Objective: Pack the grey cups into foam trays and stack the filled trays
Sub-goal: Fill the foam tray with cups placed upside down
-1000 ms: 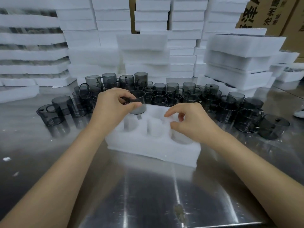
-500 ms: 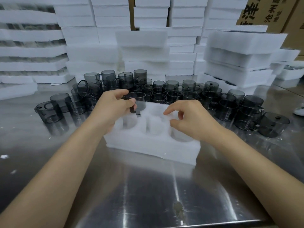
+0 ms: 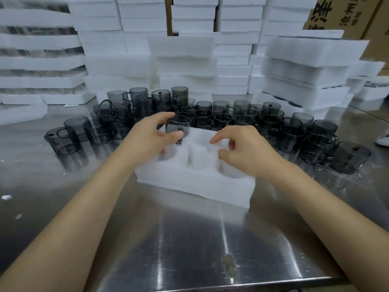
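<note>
Against the picture of a second ago little has changed. The left hand has brought the grey cup a little lower, so that its base now stands at the mouth of the far left pocket of the foam tray; the motion blur hides whether it is already seated. The right hand has kept its place over the right side of the tray. The tray lies on the steel table, near its middle, with its round pockets facing up. Just behind it, a crowd of loose grey cups runs in a band across the table. Most are upright, some stand on others towards the left, and one cup lies on its side at the left end of the band. More cups stand close together towards the right edge. Along the far edge rise stacks of white foam trays: a middle stack, a leaning right stack and a left stack with dark cups showing between its layers. Cardboard boxes with printed characters stand behind at the far right corner. Both forearms reach in from the near edge. The left hand grasps the cup by its side wall, thumb on the near face and fingers curled round the far face. The right hand holds nothing: its forefinger is stretched leftward over the middle pockets, the thumb lies below it and the other fingers are loosely curled. I cannot tell whether its fingertips touch the foam.
</note>
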